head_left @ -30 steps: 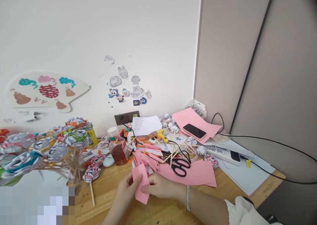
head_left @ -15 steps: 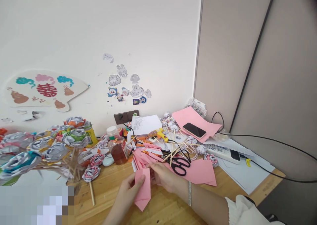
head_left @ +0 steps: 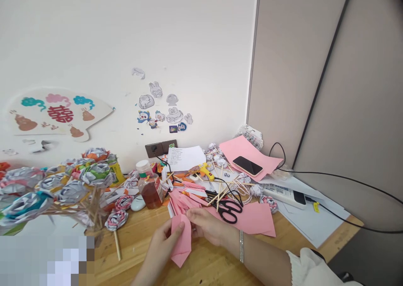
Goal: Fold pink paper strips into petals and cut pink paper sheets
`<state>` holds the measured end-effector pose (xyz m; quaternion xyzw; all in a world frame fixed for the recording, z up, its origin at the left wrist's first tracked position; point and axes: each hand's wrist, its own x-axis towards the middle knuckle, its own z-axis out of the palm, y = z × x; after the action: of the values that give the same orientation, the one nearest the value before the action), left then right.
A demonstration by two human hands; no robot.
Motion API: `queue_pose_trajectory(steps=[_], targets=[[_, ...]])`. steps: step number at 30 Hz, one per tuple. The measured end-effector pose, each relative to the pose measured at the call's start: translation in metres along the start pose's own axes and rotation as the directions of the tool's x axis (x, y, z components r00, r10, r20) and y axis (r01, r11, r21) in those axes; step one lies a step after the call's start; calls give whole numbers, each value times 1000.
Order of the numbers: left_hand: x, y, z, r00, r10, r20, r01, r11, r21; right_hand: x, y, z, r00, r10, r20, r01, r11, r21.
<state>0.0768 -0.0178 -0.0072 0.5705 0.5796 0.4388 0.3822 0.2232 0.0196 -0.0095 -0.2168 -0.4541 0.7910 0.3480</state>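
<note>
Past the tabletop (head_left: 126, 244), I read 囍 on a fan cutout (head_left: 61, 114); a note (head_left: 186, 158) is illegible. My left hand (head_left: 164, 239), closed, pinches a pink slip (head_left: 182, 246) over the tabletop; my half-curled right hand (head_left: 208, 226) meets its upper corner, hold unclear.

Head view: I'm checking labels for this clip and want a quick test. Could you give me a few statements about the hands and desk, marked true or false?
1. The left hand holds a piece of pink paper. True.
2. The bracelet is on the left wrist. False: it is on the right wrist.
3. The scissors have black handles. True.
4. The phone lies on a white sheet. False: it lies on a pink sheet.
5. The glue gun is yellow. True.
6. The bottle has no cap. False: it has a white cap.
</note>
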Motion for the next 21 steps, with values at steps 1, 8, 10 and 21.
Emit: queue_pose_trajectory(steps=[1,8,10,21], targets=[[0,0,0,1000,3,3,-3,1000,7,0,1,0,1000,-6,-11,6,1000,-19],[-1,-1,3,999,40,29,-41,998,37,3,5,-3,992,-42,-119,19,983,-183],[-3,0,5,998,47,42,-49,998,38,3,5,-2,991,-57,-120,34,981,-191],[-7,8,8,994,47,103,-49,999,12,5,3,-2,990,-79,-115,59,984,-166]])
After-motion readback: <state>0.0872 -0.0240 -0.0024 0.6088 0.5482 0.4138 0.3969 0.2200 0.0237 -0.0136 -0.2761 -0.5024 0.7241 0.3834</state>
